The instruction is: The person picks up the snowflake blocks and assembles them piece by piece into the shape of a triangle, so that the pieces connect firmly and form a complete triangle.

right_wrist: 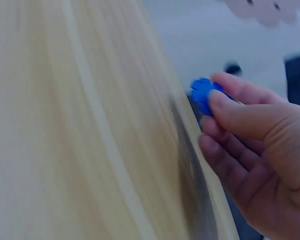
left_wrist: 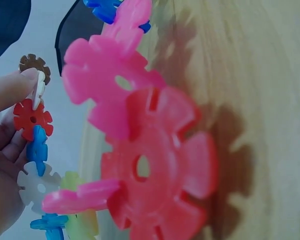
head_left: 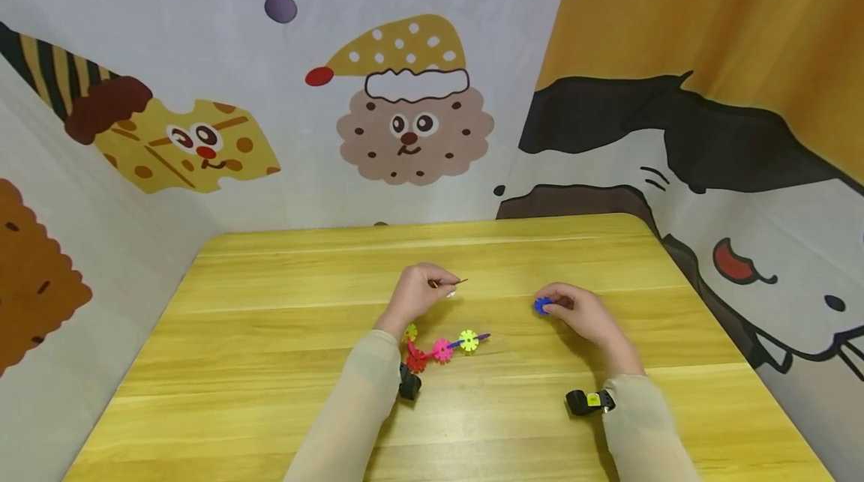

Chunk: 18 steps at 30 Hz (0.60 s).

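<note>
My left hand (head_left: 417, 293) is raised over the table, pinching a white notched snowflake disc (left_wrist: 39, 91) between thumb and fingers. A brown disc (left_wrist: 34, 64) is slotted above it and a red disc (left_wrist: 25, 120) below. In the left wrist view, blue and whitish discs run on down by the palm. More joined discs lie near the left wrist: a large red disc (left_wrist: 180, 170), a pink disc (head_left: 442, 350), a yellow-green disc (head_left: 469, 340) and a purple one at the end. To the right, my right hand (head_left: 582, 311) pinches a single blue disc (right_wrist: 201, 92) by thumb and index finger.
The wood-grain table (head_left: 270, 362) reaches back to a cartoon-printed cloth (head_left: 304, 190) hanging behind it. Each wrist wears a black camera, the left one (head_left: 409, 383) close beside the chain and the right one (head_left: 579, 402) low over the tabletop.
</note>
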Tool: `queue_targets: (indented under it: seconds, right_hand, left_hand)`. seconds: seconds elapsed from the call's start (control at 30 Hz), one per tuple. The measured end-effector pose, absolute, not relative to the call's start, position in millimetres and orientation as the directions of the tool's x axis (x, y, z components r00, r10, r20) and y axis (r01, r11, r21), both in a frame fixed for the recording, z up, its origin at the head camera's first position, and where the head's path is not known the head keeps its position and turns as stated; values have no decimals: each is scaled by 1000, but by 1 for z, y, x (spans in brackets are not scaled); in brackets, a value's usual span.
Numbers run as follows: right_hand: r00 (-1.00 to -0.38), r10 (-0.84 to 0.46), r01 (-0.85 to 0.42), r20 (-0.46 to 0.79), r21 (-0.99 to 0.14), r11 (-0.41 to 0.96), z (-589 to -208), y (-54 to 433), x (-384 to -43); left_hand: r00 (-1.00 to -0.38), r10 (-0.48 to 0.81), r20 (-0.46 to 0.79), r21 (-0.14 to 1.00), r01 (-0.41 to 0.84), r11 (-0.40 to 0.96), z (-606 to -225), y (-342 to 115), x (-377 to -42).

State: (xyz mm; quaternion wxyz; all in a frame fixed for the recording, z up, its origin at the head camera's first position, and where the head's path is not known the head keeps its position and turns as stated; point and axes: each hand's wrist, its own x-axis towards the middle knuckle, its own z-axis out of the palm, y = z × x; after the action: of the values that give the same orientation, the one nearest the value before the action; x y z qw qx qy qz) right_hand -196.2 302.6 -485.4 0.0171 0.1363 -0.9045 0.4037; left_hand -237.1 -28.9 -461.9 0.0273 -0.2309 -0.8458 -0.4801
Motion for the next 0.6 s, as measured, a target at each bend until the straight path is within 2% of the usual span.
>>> queue_targets:
  seconds: [0.3,0.6]
  right_hand:
    - [-963,-179,-263,200,-839,477,-470,232,-214]
    - [-971,-116,-237,208,-891,388,-463,193,-226]
  left_hand:
    - [-894,363,263,814,408,413,-462,-28,-237]
    - [-891,355,283,804,423,419,-463,-29,-239]
